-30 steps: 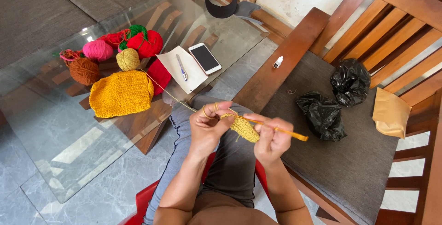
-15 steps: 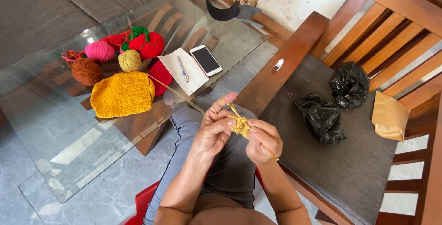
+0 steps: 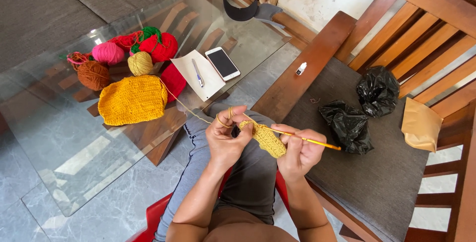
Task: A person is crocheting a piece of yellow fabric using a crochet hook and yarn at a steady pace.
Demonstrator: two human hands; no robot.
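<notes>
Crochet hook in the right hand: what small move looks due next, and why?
Probably draw the crochet hook back with a loop. Its tip sits at the top edge of the yellow piece, which the right hand grips, and the left hand holds the yarn taut over a finger.

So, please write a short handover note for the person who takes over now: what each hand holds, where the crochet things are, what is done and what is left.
Left hand: holds the upper end of the small yellow crochet piece, with the yellow yarn strand looped over its fingers.
Right hand: grips the yellow crochet hook, its tip at the piece.
Things: the strand runs up onto the glass table. There lie a larger yellow crocheted piece, yarn balls, a phone and a pen on paper.
Done: a short strip is worked.
Left: cannot tell the final length; the hook is in the work.
</notes>
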